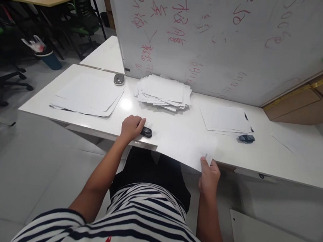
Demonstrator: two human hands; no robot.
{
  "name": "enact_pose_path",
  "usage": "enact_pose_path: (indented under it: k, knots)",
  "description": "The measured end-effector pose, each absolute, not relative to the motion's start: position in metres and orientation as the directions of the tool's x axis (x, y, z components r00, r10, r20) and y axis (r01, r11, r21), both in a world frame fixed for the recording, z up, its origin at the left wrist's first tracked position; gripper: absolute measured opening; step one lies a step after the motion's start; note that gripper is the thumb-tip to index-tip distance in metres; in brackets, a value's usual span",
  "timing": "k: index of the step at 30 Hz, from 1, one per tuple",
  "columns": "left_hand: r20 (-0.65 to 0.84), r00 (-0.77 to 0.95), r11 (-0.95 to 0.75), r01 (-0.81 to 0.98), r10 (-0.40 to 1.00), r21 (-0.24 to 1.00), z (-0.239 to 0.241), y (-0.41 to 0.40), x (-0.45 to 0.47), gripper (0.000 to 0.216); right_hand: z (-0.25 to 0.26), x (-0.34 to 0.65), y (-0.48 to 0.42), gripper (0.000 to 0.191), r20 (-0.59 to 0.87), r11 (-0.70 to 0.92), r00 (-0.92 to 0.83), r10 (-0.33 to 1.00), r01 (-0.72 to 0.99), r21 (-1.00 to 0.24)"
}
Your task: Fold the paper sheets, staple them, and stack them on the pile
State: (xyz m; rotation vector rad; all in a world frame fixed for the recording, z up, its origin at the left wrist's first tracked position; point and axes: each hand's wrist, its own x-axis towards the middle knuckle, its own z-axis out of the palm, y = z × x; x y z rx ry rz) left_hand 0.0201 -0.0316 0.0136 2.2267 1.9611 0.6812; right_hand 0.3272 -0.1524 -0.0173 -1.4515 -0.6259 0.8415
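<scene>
My left hand (132,127) is closed over a black stapler (146,131) at the front edge of the white table; only the stapler's rounded end shows past my thumb. My right hand (210,176) pinches the near right corner of white paper (186,149), thumb on top. The paper lies partly on the table and juts past its front edge, to the right of the stapler. Whether it is one sheet or more, I cannot tell. A small dark mark, perhaps a staple, shows beside my right thumb.
A thick, uneven paper pile (165,90) stands against the whiteboard (189,34). Other sheets lie at left (85,95) and right (226,118). A small dark blue packet (246,139) and a grey rounded device (119,79) sit on the table (285,162). Cardboard boxes (312,99) stand behind.
</scene>
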Motion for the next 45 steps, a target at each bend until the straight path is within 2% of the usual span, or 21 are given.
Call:
enact_pose_path:
  k: [4, 7, 11, 14, 18, 21, 23, 25, 28, 31, 34, 39, 45]
  knots:
    - [0.209, 0.096, -0.163, 0.928, 0.973, 0.335, 0.018, -0.031, 0.020, 0.047, -0.002, 0.320, -0.137, 0.039, -0.110, -0.046, 0.516, 0.849, -0.136, -0.990]
    - [0.197, 0.099, -0.162, 0.930, 0.975, 0.331, 0.018, -0.030, 0.020, 0.049, 0.014, 0.310, -0.102, 0.042, -0.007, 0.048, 0.460, 0.888, -0.108, -0.993]
    - [0.189, 0.101, -0.163, 0.922, 0.977, 0.351, 0.020, -0.030, 0.019, 0.051, 0.039, 0.287, -0.021, 0.056, 0.163, 0.156, 0.419, 0.893, 0.052, -0.986]
    - [0.162, 0.146, -0.199, 0.902, 0.976, 0.383, 0.023, -0.031, 0.015, 0.050, 0.051, 0.264, 0.044, 0.067, 0.155, 0.064, 0.413, 0.897, 0.227, -0.972]
    - [0.124, 0.282, -0.308, 0.841, 0.951, 0.445, 0.029, -0.035, 0.005, 0.038, 0.048, 0.245, 0.089, 0.075, 0.162, -0.062, 0.350, 0.923, 0.548, -0.834]
    - [0.104, 0.390, -0.395, 0.808, 0.915, 0.437, 0.031, -0.037, -0.003, 0.039, 0.034, 0.255, 0.084, 0.072, 0.311, -0.058, 0.335, 0.889, 0.757, -0.651]
    - [0.079, 0.448, -0.437, 0.793, 0.891, 0.424, 0.033, -0.038, -0.007, 0.035, 0.022, 0.274, 0.072, 0.066, 0.401, -0.058, 0.322, 0.857, 0.836, -0.546]
    - [0.054, 0.468, -0.445, 0.792, 0.882, 0.417, 0.034, -0.037, -0.008, 0.030, 0.011, 0.302, 0.061, 0.060, 0.397, -0.118, 0.333, 0.855, 0.871, -0.477]
    - [0.047, 0.440, -0.414, 0.797, 0.897, 0.439, 0.038, -0.036, -0.007, 0.027, -0.004, 0.349, 0.053, 0.056, 0.298, -0.276, 0.408, 0.863, 0.875, -0.398]
    - [0.036, 0.395, -0.366, 0.808, 0.918, 0.461, 0.040, -0.034, -0.001, 0.029, -0.015, 0.386, 0.052, 0.066, 0.173, -0.391, 0.475, 0.863, 0.844, -0.366]
    - [0.031, 0.381, -0.359, 0.837, 0.924, 0.414, 0.040, -0.033, 0.006, 0.027, -0.022, 0.402, 0.052, 0.075, 0.100, -0.406, 0.474, 0.875, 0.830, -0.383]
    - [-0.004, 0.369, -0.338, 0.855, 0.929, 0.394, 0.039, -0.029, 0.019, 0.027, -0.024, 0.397, 0.049, 0.068, 0.193, -0.361, 0.447, 0.874, 0.861, -0.358]
    - [-0.068, 0.277, -0.223, 0.877, 0.959, 0.425, 0.040, -0.021, 0.035, 0.031, -0.018, 0.391, 0.051, 0.043, 0.260, -0.352, 0.429, 0.865, 0.888, -0.295]
